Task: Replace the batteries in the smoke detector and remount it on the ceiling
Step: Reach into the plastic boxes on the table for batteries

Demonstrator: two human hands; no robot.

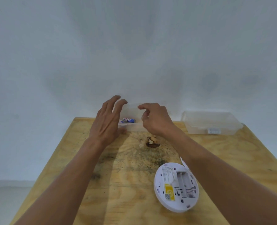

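**Both hands at the battery box, detector lying open on the table**

Nearest to us lies the smoke detector [176, 186], a white disc resting back-side up on the plywood table [86, 184], toward the near right. Its battery bay is uncovered and we see no cells in its two slots; a yellow label sits beside the bay. Our right forearm passes just over its far edge, and a sliver of another white piece [182, 161] shows beside that arm (we cannot tell what it is).

At the far edge of the table, against the pale wall [134, 46], our two hands meet around a small clear plastic box [131, 125]. Our left hand [107, 120] is spread, fingers straight and apart, reaching over the box's left end; whether the palm touches the box we cannot tell. Our right hand [154, 119] has its fingers curled, forefinger and thumb drawn near each other above the box's right part, and we cannot make out anything pinched between them.

Inside the box, between the hands, lie the batteries [128, 120], blue, white and red, on their sides.

To the right, well apart, stands a larger clear container [210, 122] with a small label on its near wall. A dark brown knot or stain [152, 142] marks the wood just before the small box.
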